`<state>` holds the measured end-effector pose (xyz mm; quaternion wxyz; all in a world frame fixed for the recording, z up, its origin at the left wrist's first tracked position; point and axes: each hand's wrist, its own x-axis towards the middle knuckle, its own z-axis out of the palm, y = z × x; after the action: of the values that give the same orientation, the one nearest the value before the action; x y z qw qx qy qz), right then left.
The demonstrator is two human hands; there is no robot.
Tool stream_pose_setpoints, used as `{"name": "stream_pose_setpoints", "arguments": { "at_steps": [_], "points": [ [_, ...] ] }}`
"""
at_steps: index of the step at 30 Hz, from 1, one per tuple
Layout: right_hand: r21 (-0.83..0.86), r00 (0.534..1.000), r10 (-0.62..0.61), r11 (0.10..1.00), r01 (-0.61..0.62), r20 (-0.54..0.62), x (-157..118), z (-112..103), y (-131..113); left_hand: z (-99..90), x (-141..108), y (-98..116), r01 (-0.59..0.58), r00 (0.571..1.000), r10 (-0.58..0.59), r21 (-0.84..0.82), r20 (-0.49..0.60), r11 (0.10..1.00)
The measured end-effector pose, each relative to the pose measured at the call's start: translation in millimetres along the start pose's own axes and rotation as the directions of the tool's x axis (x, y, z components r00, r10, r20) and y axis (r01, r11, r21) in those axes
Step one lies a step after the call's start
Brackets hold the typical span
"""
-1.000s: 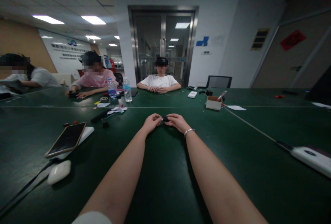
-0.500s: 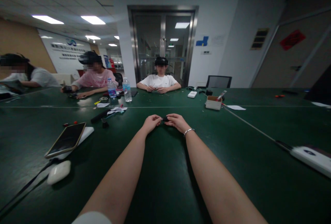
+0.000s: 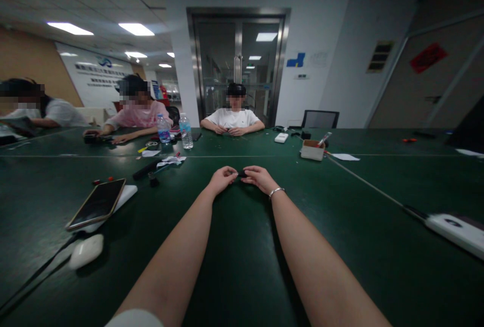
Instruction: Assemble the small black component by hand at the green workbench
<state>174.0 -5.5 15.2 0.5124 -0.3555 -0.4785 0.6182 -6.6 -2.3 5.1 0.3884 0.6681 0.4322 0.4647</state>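
- Head view: small blk part (image 3: 242, 174) btwn the fingertips, R of L hand (image 3: 223, 180), L of R hand (image 3: 259, 178); long axis approx. L–R, in line w/ both pinches.
- R hand: nearer; fingers closed narrow on blk part.
- L hand: narrow pinch on tiny pale piece (image 3: 237, 174) at part's L end; joined or sep., cannot tell.
- Surface: dk green table (image 3: 242, 256); contact under part, cannot tell.
- Room: phone (image 3: 99, 203) well L; open box (image 3: 312, 152) fwd R; seated person (image 3: 236, 118) opp., before glass doors (image 3: 217, 55).
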Motion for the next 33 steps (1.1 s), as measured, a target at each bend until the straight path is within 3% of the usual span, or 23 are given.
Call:
{"name": "stream_pose_setpoints", "arguments": {
  "at_steps": [9,19,33],
  "points": [
    [-0.001,1.0,0.003,1.0,-0.003,0.009,-0.2,0.1,-0.6,1.3,0.7,2.2,0.078,0.997,-0.077,-0.023,0.018,0.997],
    [-0.014,1.0,-0.009,1.0,0.009,0.029,-0.3,-0.9,-0.1,-1.1,6.9,-7.4,0.06,0.997,-0.062,0.062,0.038,0.996],
    [-0.028,0.995,-0.021,0.999,0.024,0.102,-5.0,-1.3,-2.3,-2.7,4.9,-2.5,0.11,0.993,-0.114,0.113,0.022,0.987]
  ]
}}
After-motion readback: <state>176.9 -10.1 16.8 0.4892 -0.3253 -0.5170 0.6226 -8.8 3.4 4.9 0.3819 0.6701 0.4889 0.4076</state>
